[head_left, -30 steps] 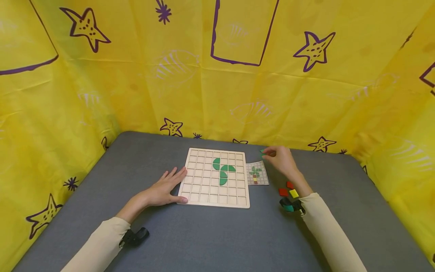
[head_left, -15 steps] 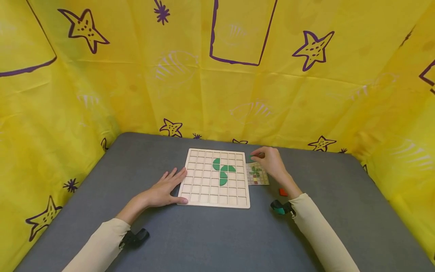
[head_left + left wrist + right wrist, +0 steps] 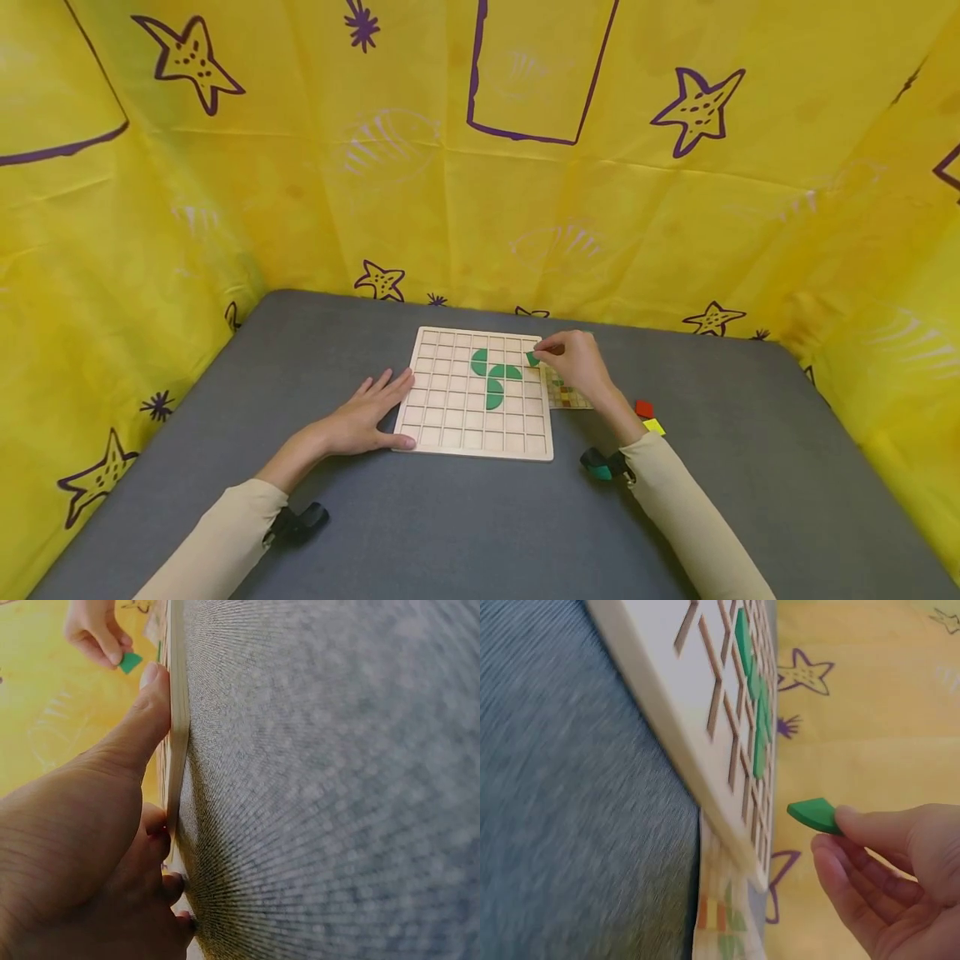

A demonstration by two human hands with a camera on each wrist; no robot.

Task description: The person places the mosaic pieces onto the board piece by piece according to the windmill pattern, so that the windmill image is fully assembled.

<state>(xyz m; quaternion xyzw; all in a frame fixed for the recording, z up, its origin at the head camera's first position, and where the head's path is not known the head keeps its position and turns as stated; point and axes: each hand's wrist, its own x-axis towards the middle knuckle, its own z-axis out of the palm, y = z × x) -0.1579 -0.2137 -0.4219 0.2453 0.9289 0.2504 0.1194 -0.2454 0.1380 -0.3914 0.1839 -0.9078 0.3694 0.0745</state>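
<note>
A light wooden grid board (image 3: 450,417) lies on the table, with green quarter-circle tiles (image 3: 494,393) set in its cells right of the middle. My left hand (image 3: 360,419) rests at the board's left edge, fingers spread and thumb on the near left corner. Between thumb and fingertips, my right hand (image 3: 577,365) pinches a green quarter-circle tile (image 3: 815,815) over the board's far right edge. The right wrist view shows this tile held up apart from the board. A printed pattern card (image 3: 570,398) sticks out from the board's right side, partly hidden under the right hand.
A red tile (image 3: 644,408) and a yellow tile (image 3: 654,427) lie on the grey table (image 3: 450,525) beside my right forearm. Yellow cloth (image 3: 480,208) with starfish drawings hangs behind the table and along both sides.
The right hand has moved left with the green tile, from beyond the card to the board's right edge. The left hand stays in place on the board.
</note>
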